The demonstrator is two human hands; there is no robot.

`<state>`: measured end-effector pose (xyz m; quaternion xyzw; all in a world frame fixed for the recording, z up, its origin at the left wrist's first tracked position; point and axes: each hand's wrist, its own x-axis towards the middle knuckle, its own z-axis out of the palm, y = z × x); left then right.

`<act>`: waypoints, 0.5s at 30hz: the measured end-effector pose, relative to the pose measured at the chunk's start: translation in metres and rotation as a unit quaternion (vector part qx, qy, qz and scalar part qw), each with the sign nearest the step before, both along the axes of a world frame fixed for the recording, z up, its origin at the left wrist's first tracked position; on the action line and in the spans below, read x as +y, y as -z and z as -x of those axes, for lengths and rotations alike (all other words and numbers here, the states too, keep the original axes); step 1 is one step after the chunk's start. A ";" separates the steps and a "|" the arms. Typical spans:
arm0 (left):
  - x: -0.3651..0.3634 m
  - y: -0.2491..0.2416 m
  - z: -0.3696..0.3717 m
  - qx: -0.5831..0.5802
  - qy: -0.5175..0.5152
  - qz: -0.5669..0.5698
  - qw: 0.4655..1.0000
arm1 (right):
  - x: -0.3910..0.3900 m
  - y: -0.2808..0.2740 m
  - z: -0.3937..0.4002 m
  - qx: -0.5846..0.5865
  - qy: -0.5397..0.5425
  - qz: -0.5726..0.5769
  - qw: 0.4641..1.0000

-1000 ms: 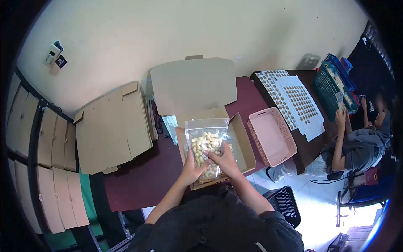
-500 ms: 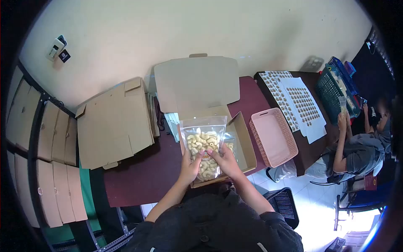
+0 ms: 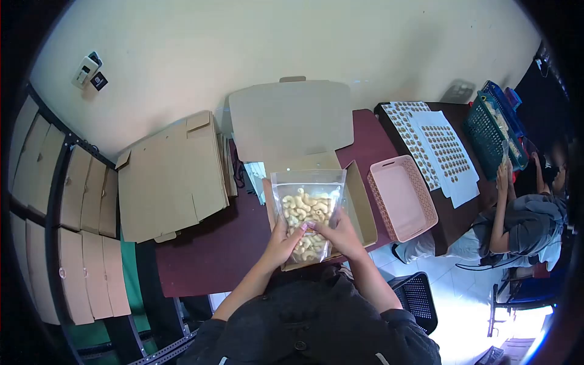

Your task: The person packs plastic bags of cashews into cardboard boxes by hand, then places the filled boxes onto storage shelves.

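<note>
A clear zip pouch of cashew nuts is held upright between my two hands, above an open cardboard box. My left hand grips the pouch's lower left side, its thumb on the front. On the lower right side is my right hand, with its thumb pressed near the middle beside the other thumb. The thumbs cover most of a small label. The box's lid stands raised toward the wall. The pouch hides most of the box's inside.
Flattened cardboard boxes lean on the maroon table at left. A pink basket stands to the right, near sticker sheets and a green basket. A person sits at far right. Shelves at left hold boxes.
The pouch has shifted slightly right, with both hands still on it, and the nuts sit differently inside. The whole view has moved slightly. The other person's hands have moved a little.
</note>
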<state>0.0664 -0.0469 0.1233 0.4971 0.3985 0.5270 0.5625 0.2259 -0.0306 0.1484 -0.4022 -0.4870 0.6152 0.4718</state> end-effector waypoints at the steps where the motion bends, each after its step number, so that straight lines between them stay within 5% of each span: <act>1: 0.000 -0.002 0.000 0.004 0.017 -0.003 1.000 | 0.000 0.000 -0.002 0.007 -0.010 0.008 1.000; 9: -0.007 0.004 0.005 0.003 0.115 0.038 0.993 | -0.002 0.008 -0.005 -0.013 0.003 0.018 1.000; 15: -0.005 -0.007 -0.005 0.042 0.024 0.004 0.999 | -0.005 -0.004 -0.006 0.014 -0.013 0.065 0.998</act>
